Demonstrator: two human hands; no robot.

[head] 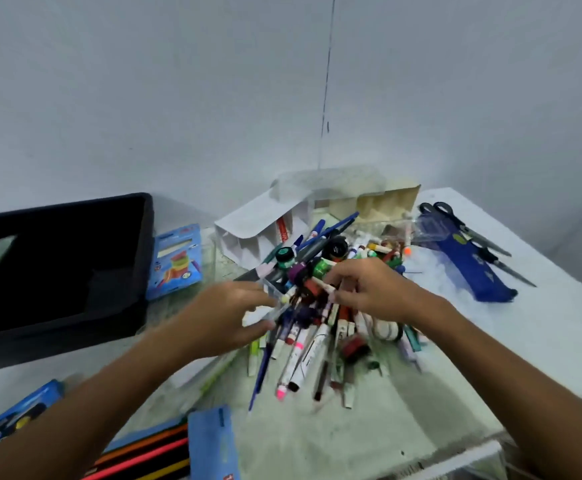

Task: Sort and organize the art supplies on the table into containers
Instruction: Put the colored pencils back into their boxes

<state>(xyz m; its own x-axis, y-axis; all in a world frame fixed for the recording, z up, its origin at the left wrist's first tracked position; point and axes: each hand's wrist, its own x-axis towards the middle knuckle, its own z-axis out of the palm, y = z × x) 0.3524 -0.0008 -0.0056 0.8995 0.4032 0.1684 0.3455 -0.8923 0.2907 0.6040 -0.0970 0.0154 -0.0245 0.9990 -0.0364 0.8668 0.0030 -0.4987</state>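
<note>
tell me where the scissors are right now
In the head view the scissors lie at the far right of the table, beside the blue pouch and right of the pile of pens and markers.

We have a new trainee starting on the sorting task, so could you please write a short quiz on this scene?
1. True or false: the scissors lie right of the pile of pens and markers.
2. Which hand reaches the pile from the black tray's side? A) left hand B) right hand
3. What colour is the pouch beside the scissors?

Key: 1 true; 2 A; 3 blue.
</note>
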